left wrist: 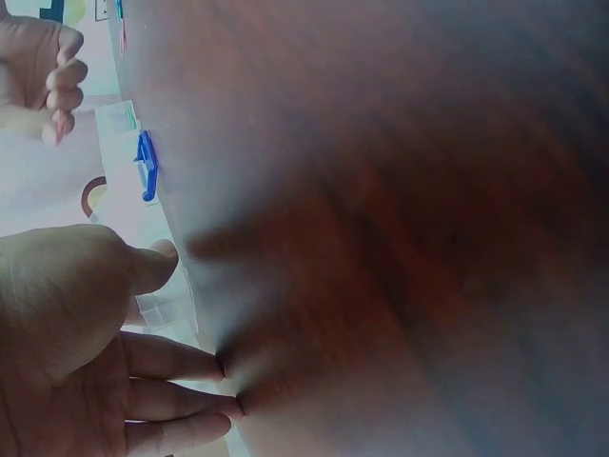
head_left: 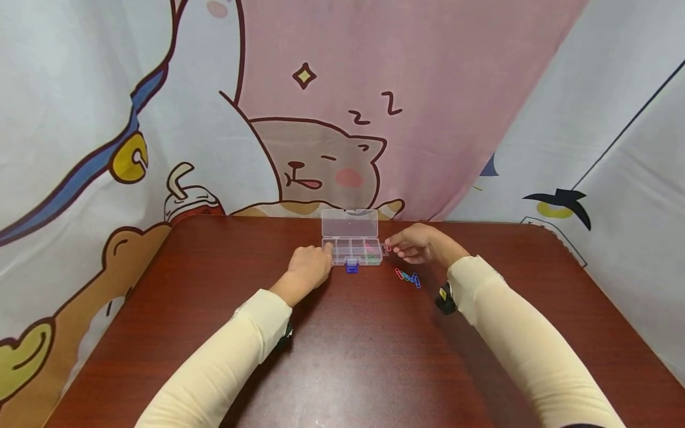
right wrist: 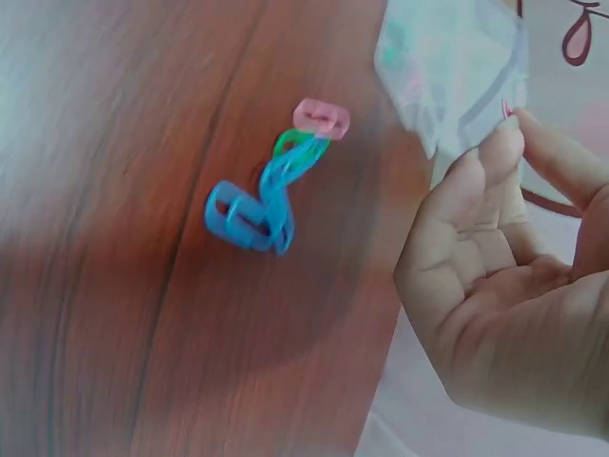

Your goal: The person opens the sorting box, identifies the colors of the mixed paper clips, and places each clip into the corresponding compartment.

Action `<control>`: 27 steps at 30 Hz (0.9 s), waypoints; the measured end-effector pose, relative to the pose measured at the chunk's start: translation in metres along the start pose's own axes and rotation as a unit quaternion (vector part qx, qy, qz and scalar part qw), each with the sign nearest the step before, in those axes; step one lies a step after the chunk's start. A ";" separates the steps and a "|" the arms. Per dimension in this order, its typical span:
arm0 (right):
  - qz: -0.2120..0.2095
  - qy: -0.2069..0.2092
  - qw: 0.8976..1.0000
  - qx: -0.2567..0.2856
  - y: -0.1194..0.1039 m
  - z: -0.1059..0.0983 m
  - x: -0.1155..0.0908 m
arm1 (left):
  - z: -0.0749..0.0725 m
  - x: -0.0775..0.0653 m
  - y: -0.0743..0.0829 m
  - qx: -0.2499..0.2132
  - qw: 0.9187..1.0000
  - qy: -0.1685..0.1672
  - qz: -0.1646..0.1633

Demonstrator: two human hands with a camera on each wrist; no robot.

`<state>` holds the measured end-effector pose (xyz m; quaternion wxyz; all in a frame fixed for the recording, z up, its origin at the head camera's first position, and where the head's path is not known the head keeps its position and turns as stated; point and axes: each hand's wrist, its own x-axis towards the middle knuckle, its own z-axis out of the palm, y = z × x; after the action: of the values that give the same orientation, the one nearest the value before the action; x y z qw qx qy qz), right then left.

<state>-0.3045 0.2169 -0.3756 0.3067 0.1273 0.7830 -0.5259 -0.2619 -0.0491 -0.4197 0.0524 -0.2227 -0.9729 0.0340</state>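
Observation:
At the table's far edge stands a clear plastic compartment box (head_left: 350, 260) with its lid (head_left: 349, 224) raised and a blue latch (head_left: 351, 267) in front. Its right-hand compartments hold some pink and green pieces. My left hand (head_left: 311, 266) holds the box's left end, thumb at the box and other fingers beside it, fingertips low by the table (left wrist: 228, 381). Just off the box's right end, my right hand (head_left: 420, 242) pinches a small pinkish-red paper clip (right wrist: 507, 109) between thumb and index finger. Below that hand lie several loose paper clips (head_left: 408, 277), pink, green and blue.
The brown wooden table (head_left: 342, 351) extends towards me from the box. Behind it hangs a cloth printed with cartoon animals (head_left: 332, 166), close against the table's far edge.

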 end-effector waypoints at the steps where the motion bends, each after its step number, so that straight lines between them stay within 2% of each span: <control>1: -0.004 0.001 1.000 0.009 -0.002 0.002 0.000 | 0.000 0.000 0.000 0.000 1.000 0.002 0.000; 8: -0.020 0.015 0.995 0.093 -0.010 0.019 0.007 | 0.001 0.001 0.001 0.004 1.000 -0.004 0.002; 12: -0.029 0.025 0.993 0.116 -0.013 0.024 0.011 | 0.002 0.001 0.001 0.008 1.000 -0.011 0.001; 19: -0.027 0.046 0.994 0.094 -0.014 0.025 0.012 | -0.001 0.002 0.002 0.010 1.000 -0.014 0.000; 27: -0.018 0.046 0.996 0.071 -0.011 0.020 0.012 | 0.000 0.003 0.001 0.015 0.999 -0.029 -0.003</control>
<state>-0.3127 0.1927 -0.3794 0.2513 0.1583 0.7590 -0.5794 -0.2638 -0.0473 -0.4193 0.0280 -0.2183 -0.9739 0.0546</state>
